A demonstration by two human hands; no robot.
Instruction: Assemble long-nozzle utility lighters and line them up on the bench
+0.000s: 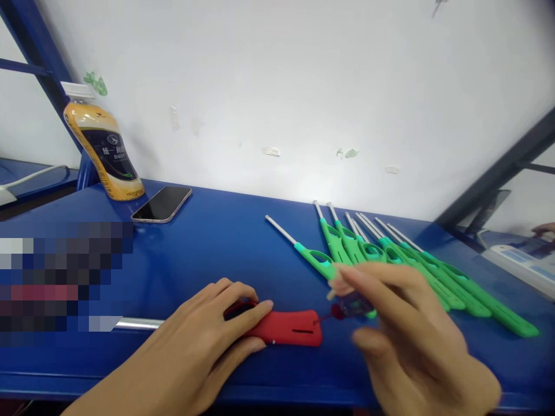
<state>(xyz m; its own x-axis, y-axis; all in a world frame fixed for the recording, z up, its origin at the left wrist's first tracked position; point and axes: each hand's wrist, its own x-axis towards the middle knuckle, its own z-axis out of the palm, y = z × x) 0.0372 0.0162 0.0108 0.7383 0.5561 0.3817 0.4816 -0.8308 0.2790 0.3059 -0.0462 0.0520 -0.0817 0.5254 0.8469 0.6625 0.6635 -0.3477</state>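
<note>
A red stick lighter lies on the blue table, its metal tube pointing left. My left hand is closed around its handle near the trigger opening and holds it down. A thin red cord runs from the handle's right end to a small dark tag, blurred by motion. Bent fingers of my right hand pinch this tag just right of the lighter. Behind and beside that hand lie several green stick lighters, fanned out with their metal tubes toward the wall.
A yellow drink bottle stands at the back left, with a phone lying beside it. Pixelation hides an area at the left. Behind the blue table is a white wall. At the far right, part of another person's hand shows.
</note>
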